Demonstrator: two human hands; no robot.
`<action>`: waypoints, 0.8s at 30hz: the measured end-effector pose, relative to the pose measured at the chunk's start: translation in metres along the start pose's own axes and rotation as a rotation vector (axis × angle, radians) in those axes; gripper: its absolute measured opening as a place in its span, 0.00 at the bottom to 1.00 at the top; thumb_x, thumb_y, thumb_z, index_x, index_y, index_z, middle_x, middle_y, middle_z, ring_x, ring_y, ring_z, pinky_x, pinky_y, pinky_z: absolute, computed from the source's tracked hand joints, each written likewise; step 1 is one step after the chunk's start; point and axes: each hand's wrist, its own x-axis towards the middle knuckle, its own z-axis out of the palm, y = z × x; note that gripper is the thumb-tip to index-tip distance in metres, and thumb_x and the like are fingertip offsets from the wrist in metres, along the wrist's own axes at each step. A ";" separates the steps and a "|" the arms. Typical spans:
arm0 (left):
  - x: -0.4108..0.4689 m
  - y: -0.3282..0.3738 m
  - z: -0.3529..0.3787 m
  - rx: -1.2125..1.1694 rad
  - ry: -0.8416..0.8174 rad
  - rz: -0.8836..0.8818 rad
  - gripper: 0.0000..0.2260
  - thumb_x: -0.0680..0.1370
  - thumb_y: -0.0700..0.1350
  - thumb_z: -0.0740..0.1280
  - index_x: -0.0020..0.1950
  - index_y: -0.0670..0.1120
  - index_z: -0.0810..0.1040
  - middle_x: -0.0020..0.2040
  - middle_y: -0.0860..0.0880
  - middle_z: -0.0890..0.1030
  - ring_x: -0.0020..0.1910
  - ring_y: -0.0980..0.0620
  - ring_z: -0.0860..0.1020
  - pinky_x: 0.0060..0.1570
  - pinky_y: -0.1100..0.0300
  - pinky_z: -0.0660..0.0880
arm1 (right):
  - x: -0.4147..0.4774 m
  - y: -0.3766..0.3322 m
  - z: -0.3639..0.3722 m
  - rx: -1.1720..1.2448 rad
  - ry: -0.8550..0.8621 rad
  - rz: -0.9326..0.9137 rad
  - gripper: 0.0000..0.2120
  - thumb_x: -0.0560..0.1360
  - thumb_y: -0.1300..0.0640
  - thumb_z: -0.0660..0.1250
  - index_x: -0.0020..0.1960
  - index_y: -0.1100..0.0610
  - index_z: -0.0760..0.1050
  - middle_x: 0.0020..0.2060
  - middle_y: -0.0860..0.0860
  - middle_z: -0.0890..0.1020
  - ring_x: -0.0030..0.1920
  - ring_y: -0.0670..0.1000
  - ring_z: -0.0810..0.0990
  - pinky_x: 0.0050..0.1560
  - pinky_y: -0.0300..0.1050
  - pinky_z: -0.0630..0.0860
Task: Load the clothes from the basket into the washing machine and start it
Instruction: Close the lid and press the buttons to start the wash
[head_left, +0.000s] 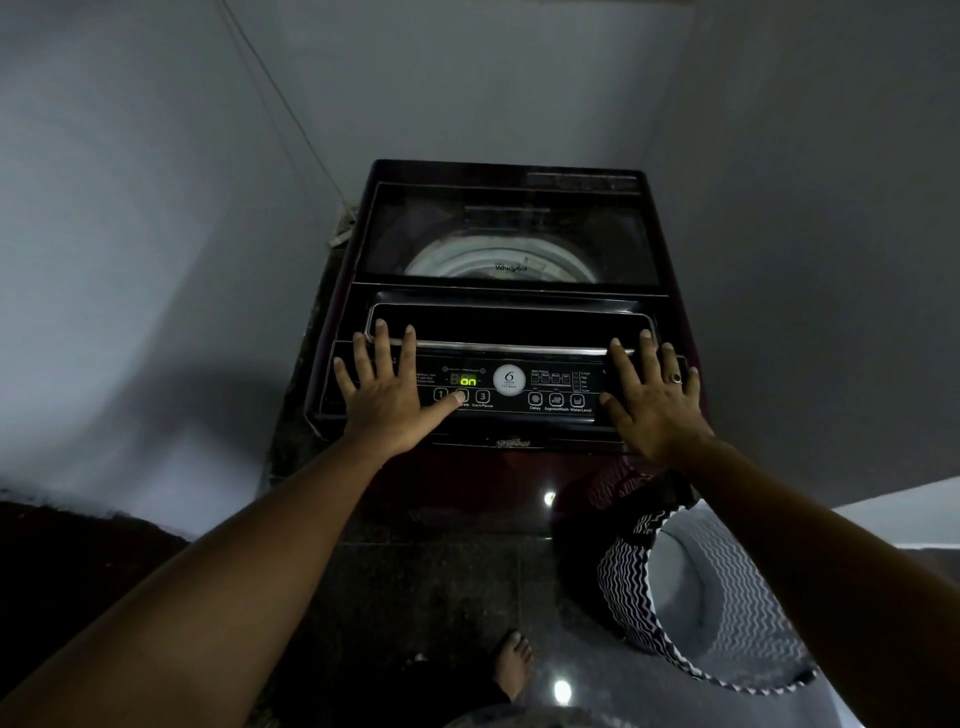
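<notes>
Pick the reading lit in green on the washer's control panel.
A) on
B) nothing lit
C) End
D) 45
A: the green display on the washing machine reads "on", just above the thumb tip of the left hand.

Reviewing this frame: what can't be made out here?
1. Head view: the drum contents, behind the dark, reflective lid.
2. Head view: whether the left hand presses or merely touches the panel with its thumb.
3. Head view: the panel's right end, covered by the right hand.
4. Head view: the small panel lettering, too small and dim.
5. Head view: part of the basket interior, hidden by the right forearm.
</notes>
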 end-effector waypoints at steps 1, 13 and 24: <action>0.000 0.000 0.000 0.000 0.001 0.001 0.53 0.67 0.82 0.47 0.80 0.54 0.34 0.80 0.43 0.32 0.79 0.37 0.33 0.74 0.31 0.38 | 0.000 0.000 0.000 0.000 0.001 -0.001 0.36 0.82 0.37 0.49 0.82 0.47 0.37 0.81 0.57 0.39 0.80 0.65 0.40 0.76 0.73 0.46; 0.000 0.004 0.000 -0.020 0.004 -0.015 0.52 0.67 0.82 0.49 0.80 0.54 0.34 0.80 0.43 0.32 0.79 0.38 0.33 0.74 0.31 0.38 | 0.000 0.001 0.002 0.007 0.001 -0.004 0.35 0.82 0.37 0.48 0.82 0.46 0.36 0.81 0.57 0.38 0.80 0.65 0.39 0.75 0.72 0.46; 0.001 0.003 0.001 -0.020 0.001 -0.015 0.52 0.67 0.82 0.49 0.80 0.54 0.34 0.80 0.43 0.32 0.79 0.37 0.33 0.74 0.30 0.39 | 0.000 0.001 0.001 0.014 0.004 -0.009 0.35 0.82 0.37 0.48 0.82 0.46 0.36 0.81 0.57 0.37 0.80 0.64 0.39 0.75 0.72 0.45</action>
